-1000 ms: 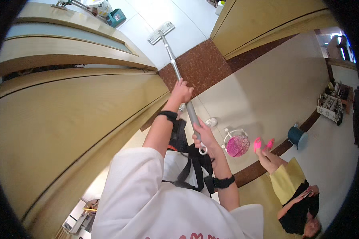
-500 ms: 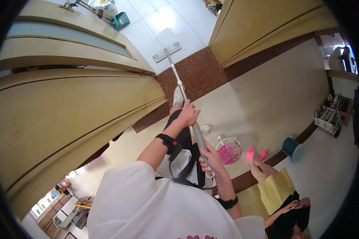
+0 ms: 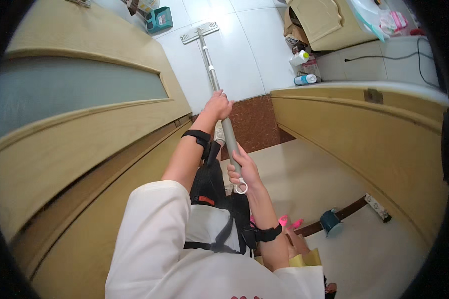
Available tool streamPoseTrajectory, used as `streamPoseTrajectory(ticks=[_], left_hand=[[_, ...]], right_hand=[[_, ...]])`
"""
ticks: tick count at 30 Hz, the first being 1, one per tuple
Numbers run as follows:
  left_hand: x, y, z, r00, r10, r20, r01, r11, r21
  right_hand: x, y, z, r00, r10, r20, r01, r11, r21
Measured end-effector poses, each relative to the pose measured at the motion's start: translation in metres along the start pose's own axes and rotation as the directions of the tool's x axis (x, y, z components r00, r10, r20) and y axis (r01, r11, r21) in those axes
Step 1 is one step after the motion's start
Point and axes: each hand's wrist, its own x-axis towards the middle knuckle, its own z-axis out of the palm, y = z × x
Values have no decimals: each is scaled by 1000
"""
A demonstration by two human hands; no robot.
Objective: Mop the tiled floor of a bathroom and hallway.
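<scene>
A flat mop (image 3: pixel 213 74) with a metal pole and a grey grip runs away from me through a doorway. Its flat rectangular head (image 3: pixel 199 33) lies on the white tiles beyond the threshold. My left hand (image 3: pixel 218 105) is closed around the pole at the upper end of the grey grip. Lower down, my right hand (image 3: pixel 245 168) wraps the grip near its end, just above a white hanging ring (image 3: pixel 241 186). Black straps circle both of my forearms.
A wooden door (image 3: pixel 100 74) with a frosted panel stands at left, a door frame (image 3: pixel 354 114) at right. Beyond the brown threshold (image 3: pixel 252 124) are a teal dustpan-like container (image 3: pixel 159 20), bottles (image 3: pixel 305 79) and a cabinet (image 3: pixel 329 22). Behind, a seated person in pink slippers (image 3: pixel 289 223) is near a blue bin (image 3: pixel 331 223).
I have moved forward into the doorway. The mop head has slid farther onto the white tiles, away from the threshold. Both hands keep their hold, and the cabinet and bottles have come into view.
</scene>
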Motion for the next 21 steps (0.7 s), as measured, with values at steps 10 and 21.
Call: streamPoseTrajectory(ticks=[10,21], left_hand=[[-71,124,24,980,139,-144,-158,979,-128],[-167,286,58,810,474,345,-271,825,-495]], right_hand=[[-130,36,-57,984,39,-171,-57,993,-100],[-322,99,-102,929,79,-362,-104,993,-51]])
